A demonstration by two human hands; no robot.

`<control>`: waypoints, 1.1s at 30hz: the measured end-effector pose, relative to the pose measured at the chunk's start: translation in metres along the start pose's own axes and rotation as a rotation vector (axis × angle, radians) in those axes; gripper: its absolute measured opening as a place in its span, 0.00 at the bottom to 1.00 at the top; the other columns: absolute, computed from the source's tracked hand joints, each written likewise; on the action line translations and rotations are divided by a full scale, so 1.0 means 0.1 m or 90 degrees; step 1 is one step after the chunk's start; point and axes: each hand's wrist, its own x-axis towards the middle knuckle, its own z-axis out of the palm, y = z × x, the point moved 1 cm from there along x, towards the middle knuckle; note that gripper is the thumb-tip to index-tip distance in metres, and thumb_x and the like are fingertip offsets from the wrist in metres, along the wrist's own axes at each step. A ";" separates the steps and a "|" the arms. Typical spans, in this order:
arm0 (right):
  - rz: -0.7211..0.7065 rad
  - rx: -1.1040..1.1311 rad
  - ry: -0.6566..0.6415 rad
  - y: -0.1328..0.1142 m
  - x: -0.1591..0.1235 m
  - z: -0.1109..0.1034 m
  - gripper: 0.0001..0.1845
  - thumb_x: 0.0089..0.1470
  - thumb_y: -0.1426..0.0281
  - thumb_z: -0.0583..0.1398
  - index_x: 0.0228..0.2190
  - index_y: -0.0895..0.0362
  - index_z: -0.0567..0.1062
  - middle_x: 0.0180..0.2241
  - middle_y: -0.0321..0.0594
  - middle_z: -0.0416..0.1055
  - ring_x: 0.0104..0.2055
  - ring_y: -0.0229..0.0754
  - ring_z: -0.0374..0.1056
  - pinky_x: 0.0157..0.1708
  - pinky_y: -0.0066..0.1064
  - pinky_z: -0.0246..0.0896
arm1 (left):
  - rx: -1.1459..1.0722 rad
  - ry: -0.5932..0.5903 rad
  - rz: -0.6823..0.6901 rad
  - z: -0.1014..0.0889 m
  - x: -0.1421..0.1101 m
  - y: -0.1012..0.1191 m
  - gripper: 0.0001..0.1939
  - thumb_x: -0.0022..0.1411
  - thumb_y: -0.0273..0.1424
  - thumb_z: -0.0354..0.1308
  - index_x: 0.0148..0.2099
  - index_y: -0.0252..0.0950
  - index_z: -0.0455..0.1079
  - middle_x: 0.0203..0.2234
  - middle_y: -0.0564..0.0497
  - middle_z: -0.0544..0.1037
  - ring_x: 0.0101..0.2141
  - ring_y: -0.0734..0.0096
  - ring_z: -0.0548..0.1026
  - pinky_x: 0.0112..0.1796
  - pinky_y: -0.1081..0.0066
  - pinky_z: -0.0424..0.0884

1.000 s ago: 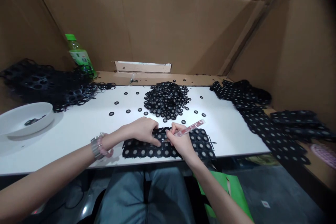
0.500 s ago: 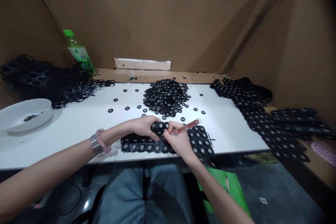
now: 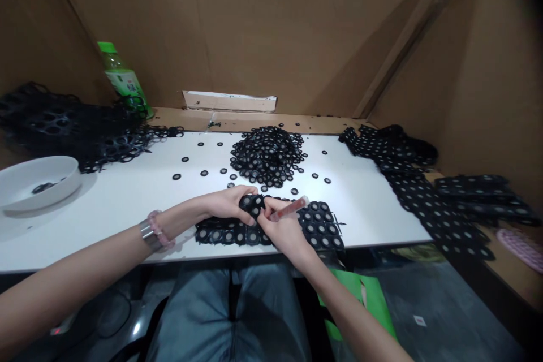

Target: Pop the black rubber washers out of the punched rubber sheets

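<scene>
A black sheet of joined rings with pale centres [image 3: 319, 225] lies at the near edge of the white table [image 3: 127, 203]. My left hand [image 3: 227, 204] is closed on a lifted fold of that sheet. My right hand [image 3: 283, 227] touches the same fold and grips a clear reddish pen-like tool [image 3: 289, 208], its tip at the fold. Just beyond my hands sits a heap of loose black rings [image 3: 266, 155].
A white bowl [image 3: 36, 180] with a few dark pieces stands at the left. Behind it lie emptied black ring frames [image 3: 72, 130] and a green-capped bottle [image 3: 123, 80]. More ring sheets [image 3: 424, 192] are stacked at the right. Cardboard walls enclose the table. Single rings are scattered about.
The sheet lay flat under both hands a second ago. Its middle is now lifted into a fold between my hands, and the tool has tipped lower toward it.
</scene>
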 end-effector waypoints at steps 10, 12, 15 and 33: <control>0.149 0.175 0.044 0.10 0.02 -0.27 0.15 0.42 0.75 0.55 0.14 0.54 0.53 0.10 0.26 0.55 0.12 0.32 0.54 0.14 0.23 0.43 | 0.079 -0.064 -0.147 0.01 0.03 0.20 0.25 0.44 0.36 0.58 0.46 0.32 0.62 0.43 0.47 0.70 0.42 0.61 0.68 0.42 0.71 0.63; 0.146 0.163 0.032 0.10 0.00 -0.29 0.15 0.42 0.75 0.56 0.14 0.54 0.54 0.10 0.26 0.55 0.12 0.32 0.54 0.14 0.23 0.43 | 0.110 -0.078 -0.160 0.02 0.05 0.23 0.24 0.45 0.41 0.57 0.43 0.31 0.64 0.40 0.46 0.72 0.39 0.61 0.69 0.38 0.71 0.64; 0.137 0.135 0.025 0.07 -0.02 -0.30 0.15 0.42 0.74 0.56 0.14 0.54 0.54 0.10 0.26 0.55 0.12 0.32 0.54 0.15 0.24 0.44 | 0.106 -0.098 -0.125 0.04 0.08 0.24 0.20 0.46 0.43 0.57 0.36 0.33 0.67 0.32 0.51 0.73 0.33 0.66 0.69 0.31 0.74 0.64; 0.086 0.058 0.047 0.08 -0.04 -0.27 0.14 0.41 0.75 0.55 0.14 0.55 0.54 0.13 0.27 0.51 0.17 0.32 0.50 0.19 0.25 0.44 | 0.015 -0.024 -0.086 0.12 0.03 0.19 0.12 0.44 0.37 0.60 0.27 0.33 0.65 0.22 0.57 0.70 0.24 0.73 0.65 0.26 0.76 0.59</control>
